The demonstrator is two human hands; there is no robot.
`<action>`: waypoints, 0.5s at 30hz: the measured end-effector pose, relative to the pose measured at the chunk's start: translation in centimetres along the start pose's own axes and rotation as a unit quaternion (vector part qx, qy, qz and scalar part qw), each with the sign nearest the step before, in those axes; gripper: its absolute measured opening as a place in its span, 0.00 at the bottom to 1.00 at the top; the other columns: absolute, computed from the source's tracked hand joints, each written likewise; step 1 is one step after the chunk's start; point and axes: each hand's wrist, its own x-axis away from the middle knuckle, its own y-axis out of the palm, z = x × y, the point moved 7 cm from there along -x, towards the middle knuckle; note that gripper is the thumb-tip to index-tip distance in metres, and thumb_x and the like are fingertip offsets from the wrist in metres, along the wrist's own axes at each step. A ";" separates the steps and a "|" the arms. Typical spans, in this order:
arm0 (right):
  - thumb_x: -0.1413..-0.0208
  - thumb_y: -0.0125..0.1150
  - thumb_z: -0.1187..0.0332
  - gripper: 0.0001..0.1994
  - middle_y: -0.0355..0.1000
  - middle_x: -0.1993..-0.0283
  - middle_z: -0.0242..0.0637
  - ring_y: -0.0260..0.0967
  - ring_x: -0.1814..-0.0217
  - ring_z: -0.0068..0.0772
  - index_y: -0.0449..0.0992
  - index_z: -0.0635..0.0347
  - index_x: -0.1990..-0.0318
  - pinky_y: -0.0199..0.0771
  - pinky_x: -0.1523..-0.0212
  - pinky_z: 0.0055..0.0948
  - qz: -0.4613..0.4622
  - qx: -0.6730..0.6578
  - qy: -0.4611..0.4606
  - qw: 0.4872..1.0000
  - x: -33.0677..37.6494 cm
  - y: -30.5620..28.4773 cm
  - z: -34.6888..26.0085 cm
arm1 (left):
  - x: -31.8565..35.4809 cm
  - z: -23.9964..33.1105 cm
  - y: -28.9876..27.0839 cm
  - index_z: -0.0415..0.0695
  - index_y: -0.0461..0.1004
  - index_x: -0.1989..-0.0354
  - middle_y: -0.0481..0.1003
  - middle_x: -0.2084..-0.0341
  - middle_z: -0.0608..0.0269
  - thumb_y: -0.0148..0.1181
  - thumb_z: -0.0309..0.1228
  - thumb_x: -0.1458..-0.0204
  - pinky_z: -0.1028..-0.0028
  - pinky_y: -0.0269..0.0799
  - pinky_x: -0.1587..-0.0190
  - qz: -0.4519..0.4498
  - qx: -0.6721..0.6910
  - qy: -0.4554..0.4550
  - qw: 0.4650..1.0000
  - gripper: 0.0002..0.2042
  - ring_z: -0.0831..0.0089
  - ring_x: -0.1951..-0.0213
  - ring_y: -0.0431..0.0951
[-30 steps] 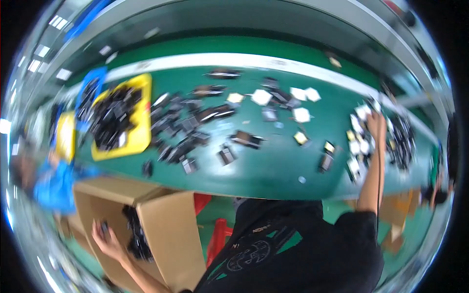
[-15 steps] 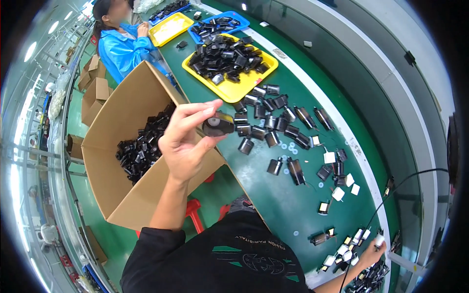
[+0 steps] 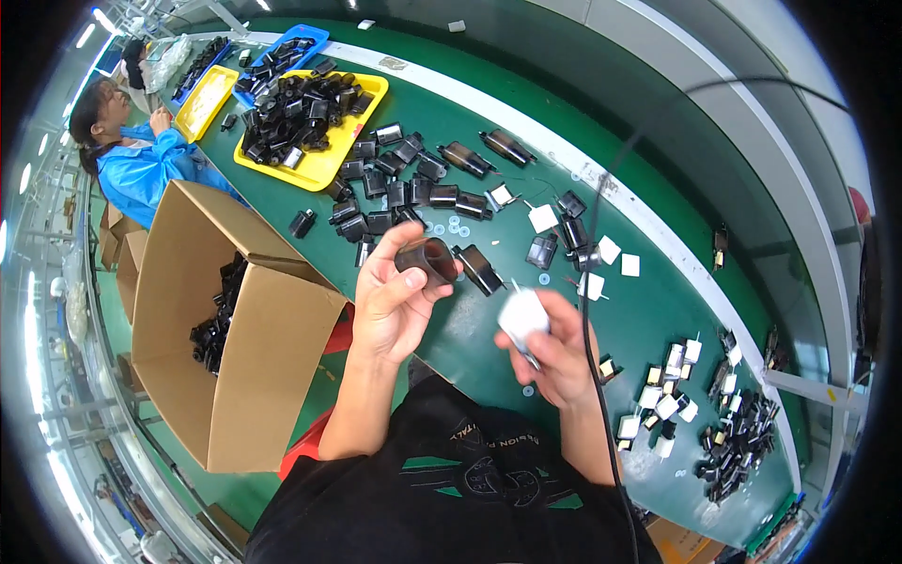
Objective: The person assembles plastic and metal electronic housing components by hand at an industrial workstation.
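My left hand (image 3: 395, 301) holds a small dark cylindrical housing (image 3: 427, 258) between thumb and fingers, above the near edge of the green table (image 3: 489, 122). My right hand (image 3: 554, 352) grips a small white square part (image 3: 522, 315), close to the right of the left hand. Just beyond the housing lie several more black housings (image 3: 395, 193) and small white washers (image 3: 456, 226) on the table. The two hands are a short gap apart.
An open cardboard box (image 3: 235, 320) with black parts stands at my left. A yellow tray (image 3: 310, 117) heaped with black housings sits at the far left, with a blue tray (image 3: 287, 52) behind. White and black small parts (image 3: 695, 404) lie at the right. A person in blue (image 3: 141, 160) works farther left.
My left hand has brought the dark housing down toward my body. My right hand has come in from the far right with a white part in it.
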 end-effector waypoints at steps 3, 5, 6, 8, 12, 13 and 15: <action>0.45 0.55 0.65 0.22 0.72 0.63 0.45 0.63 0.82 0.21 0.62 0.64 0.45 0.59 0.84 0.15 0.023 0.055 -0.032 0.998 -2.5 1.7 -1.0 | -0.2 0.4 0.9 0.43 0.65 0.49 0.73 0.59 0.54 0.57 0.26 0.49 0.66 0.75 0.57 -0.030 0.024 0.018 0.999 0.18 0.59 0.55 0.75; 0.45 0.55 0.66 0.21 0.72 0.63 0.45 0.64 0.81 0.20 0.63 0.64 0.45 0.59 0.84 0.15 0.006 0.015 -0.025 1.000 -3.3 2.9 -0.9 | 0.2 0.5 0.5 0.42 0.62 0.46 0.73 0.59 0.53 0.57 0.27 0.49 0.66 0.74 0.56 0.033 0.097 0.021 0.994 0.20 0.59 0.54 0.74; 0.45 0.55 0.68 0.20 0.72 0.63 0.44 0.64 0.81 0.20 0.63 0.64 0.45 0.60 0.83 0.15 -0.006 -0.025 -0.021 0.999 -3.4 3.5 -1.0 | 0.3 0.7 0.5 0.42 0.62 0.46 0.73 0.59 0.53 0.57 0.27 0.49 0.66 0.74 0.56 0.037 0.097 0.026 0.994 0.20 0.59 0.54 0.74; 0.49 0.59 0.72 0.17 0.72 0.64 0.42 0.65 0.77 0.20 0.69 0.65 0.50 0.62 0.79 0.16 0.011 0.052 -0.013 0.999 -3.6 3.9 -1.0 | 0.4 0.9 0.2 0.41 0.61 0.46 0.73 0.59 0.53 0.58 0.29 0.48 0.63 0.72 0.52 0.066 0.088 0.028 0.994 0.21 0.59 0.54 0.73; 0.56 0.66 0.74 0.16 0.72 0.69 0.38 0.70 0.69 0.26 0.75 0.64 0.57 0.68 0.68 0.22 0.078 0.405 -0.275 0.869 -2.7 4.4 -5.0 | 0.9 1.2 0.1 0.37 0.62 0.45 0.72 0.58 0.53 0.56 0.24 0.48 0.61 0.75 0.52 0.094 0.002 0.035 0.995 0.21 0.58 0.57 0.76; 0.56 0.67 0.74 0.16 0.72 0.70 0.38 0.70 0.70 0.26 0.75 0.64 0.57 0.67 0.69 0.22 0.067 0.423 -0.243 0.870 -3.0 4.1 -5.0 | 0.8 1.3 0.2 0.35 0.63 0.45 0.72 0.58 0.54 0.57 0.20 0.50 0.63 0.77 0.55 0.104 0.000 0.041 0.994 0.22 0.60 0.58 0.77; 0.57 0.67 0.73 0.17 0.71 0.71 0.36 0.68 0.71 0.24 0.75 0.64 0.57 0.66 0.71 0.22 0.052 0.430 -0.210 0.876 -3.3 3.4 -4.6 | 0.8 0.8 0.0 0.35 0.63 0.46 0.73 0.59 0.54 0.58 0.20 0.51 0.63 0.77 0.55 0.109 -0.023 0.038 0.993 0.22 0.61 0.59 0.77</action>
